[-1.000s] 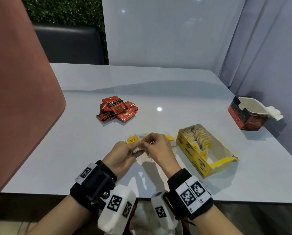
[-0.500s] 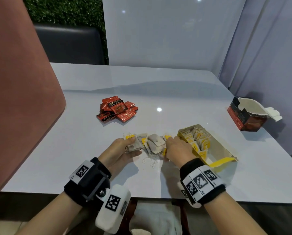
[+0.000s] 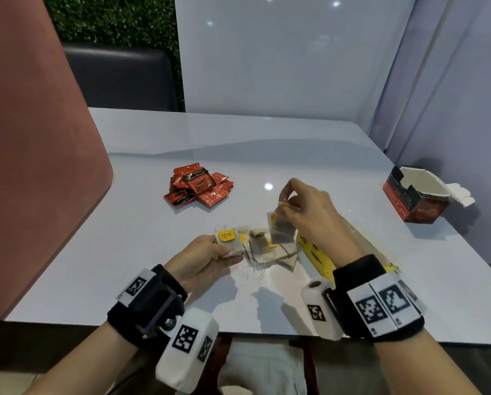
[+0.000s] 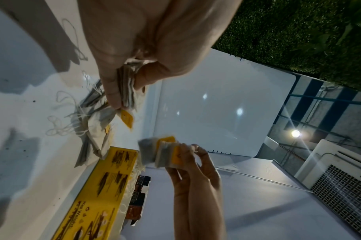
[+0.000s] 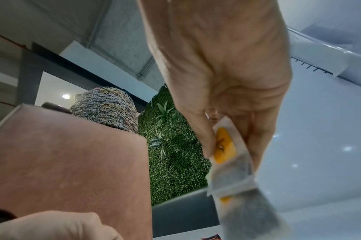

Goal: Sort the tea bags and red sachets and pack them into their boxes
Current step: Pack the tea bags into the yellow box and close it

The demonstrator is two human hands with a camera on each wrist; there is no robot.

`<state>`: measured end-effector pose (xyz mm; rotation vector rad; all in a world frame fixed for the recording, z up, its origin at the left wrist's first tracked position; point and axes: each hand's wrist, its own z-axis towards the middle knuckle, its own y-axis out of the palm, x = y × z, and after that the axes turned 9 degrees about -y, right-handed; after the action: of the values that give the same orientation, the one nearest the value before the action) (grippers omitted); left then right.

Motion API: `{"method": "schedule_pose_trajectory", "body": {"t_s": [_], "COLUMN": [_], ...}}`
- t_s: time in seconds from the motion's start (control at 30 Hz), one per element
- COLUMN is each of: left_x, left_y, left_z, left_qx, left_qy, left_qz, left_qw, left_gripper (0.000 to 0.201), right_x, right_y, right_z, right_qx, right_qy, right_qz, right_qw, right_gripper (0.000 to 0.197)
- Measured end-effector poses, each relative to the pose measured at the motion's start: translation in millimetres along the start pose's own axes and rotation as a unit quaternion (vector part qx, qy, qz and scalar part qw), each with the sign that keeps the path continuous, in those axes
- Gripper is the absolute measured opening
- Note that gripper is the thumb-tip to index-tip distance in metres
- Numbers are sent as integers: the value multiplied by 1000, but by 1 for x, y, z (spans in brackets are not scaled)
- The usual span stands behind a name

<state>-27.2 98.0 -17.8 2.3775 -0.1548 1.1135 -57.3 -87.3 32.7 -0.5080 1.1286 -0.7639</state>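
Observation:
My right hand pinches a small bunch of tea bags with yellow tags, lifted above the table; the same bunch hangs from its fingertips in the right wrist view. My left hand grips a thin stack of tea bags low over the table, thumb on top. Several loose tea bags with tangled strings lie between my hands. The yellow tea box lies open under my right forearm, mostly hidden in the head view. A pile of red sachets sits farther back on the left.
A dark red box with torn open flaps stands at the table's right edge near the wall. A pink chair back rises along the left side. White panels close off the back and right.
My right hand has risen from the table beside the yellow box, carrying a bunch of tea bags up and to the right. The left hand has stayed low with its stack.

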Motion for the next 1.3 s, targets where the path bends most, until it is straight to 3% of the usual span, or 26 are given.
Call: {"method": "schedule_pose_trajectory", "body": {"t_s": [0.07,0.17,0.3,0.5,0.67,0.87,0.93,1.0,1.13,1.3], "left_x": [-1,0,1,-2,-1,-3,-4,-4,-2,-2], "left_y": [2,4,9,11,9,5,5,5,6,1], "left_z": [1,0,-1,-1,1,4,5,6,6,7], "left_qx": [-5,-33,-57,-82,-53,-23,-29,-37,-49,-54], "left_qy": [-8,-22,-7,20,47,8,-8,-17,-31,-34], "left_qz": [-16,-41,6,-14,-19,-83,-103,-118,-123,-112], "left_qw": [1000,998,998,996,997,996,994,992,991,992], "left_gripper": [24,31,38,34,26,16,17,18,16,17], "right_x": [0,-2,-4,-1,13,16,13,11,7,-1], "right_y": [0,4,12,18,28,26,26,29,31,27], "right_z": [3,7,12,13,8,4,6,6,-1,-1], "right_qx": [29,17,-20,-39,-117,-101,-97,-102,-147,-204], "right_qy": [24,56,55,74,182,192,183,152,36,-79], "right_qz": [78,178,179,199,228,302,323,288,68,-62], "right_qw": [996,982,982,976,949,928,924,940,986,974], "right_gripper": [7,8,10,9,47,44,39,30,15,20]}}
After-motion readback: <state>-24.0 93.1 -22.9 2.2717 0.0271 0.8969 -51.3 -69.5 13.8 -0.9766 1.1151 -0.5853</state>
